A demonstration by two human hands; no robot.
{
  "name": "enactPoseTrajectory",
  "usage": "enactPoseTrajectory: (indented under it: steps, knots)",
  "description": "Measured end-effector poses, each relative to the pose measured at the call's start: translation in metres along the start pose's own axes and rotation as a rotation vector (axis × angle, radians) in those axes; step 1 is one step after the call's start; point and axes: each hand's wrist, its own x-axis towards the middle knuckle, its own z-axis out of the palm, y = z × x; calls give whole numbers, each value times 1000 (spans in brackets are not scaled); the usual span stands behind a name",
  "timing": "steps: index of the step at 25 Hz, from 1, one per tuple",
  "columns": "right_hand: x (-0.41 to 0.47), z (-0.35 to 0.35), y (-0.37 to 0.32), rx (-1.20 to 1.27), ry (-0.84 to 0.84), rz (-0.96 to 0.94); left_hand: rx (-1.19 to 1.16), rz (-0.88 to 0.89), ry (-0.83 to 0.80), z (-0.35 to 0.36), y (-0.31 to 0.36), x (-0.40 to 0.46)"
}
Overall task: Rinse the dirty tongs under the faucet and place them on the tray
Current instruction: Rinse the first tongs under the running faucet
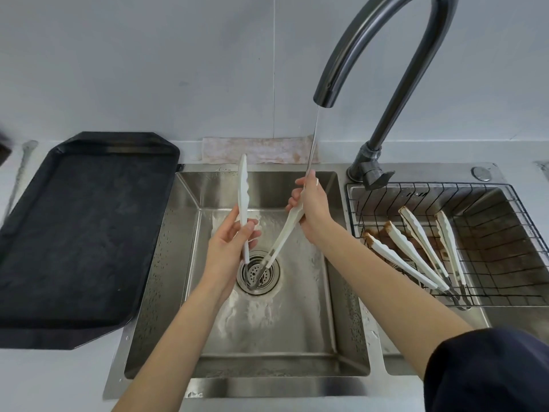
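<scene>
I hold one pair of white tongs [282, 236] spread wide over the left sink basin [341, 295], hinge end down near the drain [258, 273]. My left hand [230, 248] grips the left arm, which points up. My right hand [310, 209] grips the right arm. A thin stream of water runs from the dark faucet [377, 55] onto my right hand and that arm's tip. The black tray [80, 233] lies left of the sink with nothing on it.
Two more pairs of white tongs [416, 251] with brown-stained tips lie in a black wire basket [505, 263] in the right basin. A stained cloth [258, 150] lies behind the sink against the wall. My dark sleeve [487, 373] is at the lower right.
</scene>
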Motion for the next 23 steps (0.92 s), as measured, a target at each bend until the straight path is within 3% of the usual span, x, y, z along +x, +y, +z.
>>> enactPoseTrajectory:
  steps: [6, 14, 23]
  knots:
    - [-27, -23, -11, -28, -211, -111, -63, -208, -58, 14, -18, 7]
    - [-54, -39, -26, -284, -95, -352, 184, -382, -183, 51, -26, 20]
    - [-50, -49, -38, -280, -17, -425, 177, -301, -177, 81, -10, 45]
